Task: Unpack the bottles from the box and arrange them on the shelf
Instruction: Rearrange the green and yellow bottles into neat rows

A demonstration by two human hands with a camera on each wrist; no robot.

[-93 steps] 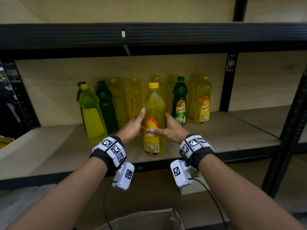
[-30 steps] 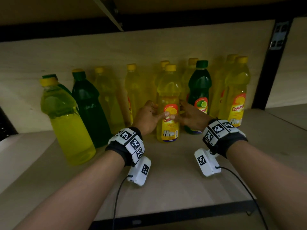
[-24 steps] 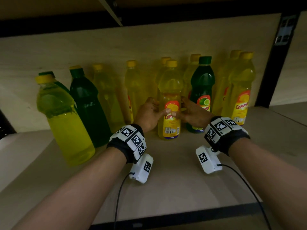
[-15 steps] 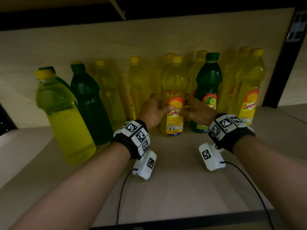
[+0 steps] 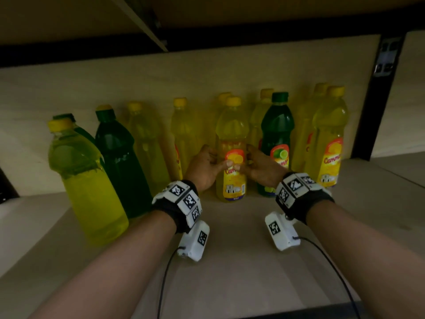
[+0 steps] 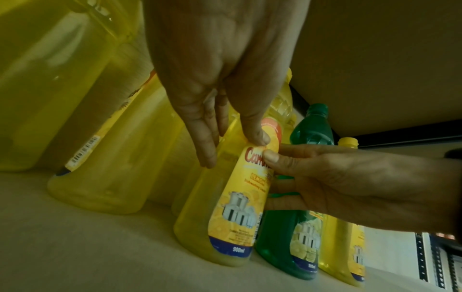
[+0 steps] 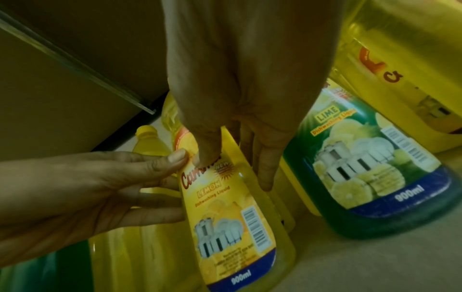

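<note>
Both hands, left hand and right hand, grip the lemon bottle at 12 o'clock, squaring its label forward on the shelf.

Left hand and right hand curled, thumbs nearly touching, forearms outstretched

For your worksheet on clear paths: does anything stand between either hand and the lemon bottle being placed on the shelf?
Nothing visible does. The left hand and the right hand both already grip the lemon bottle, thumbs meeting on its label. It stands upright on the shelf, beside the lime bottle.
</note>
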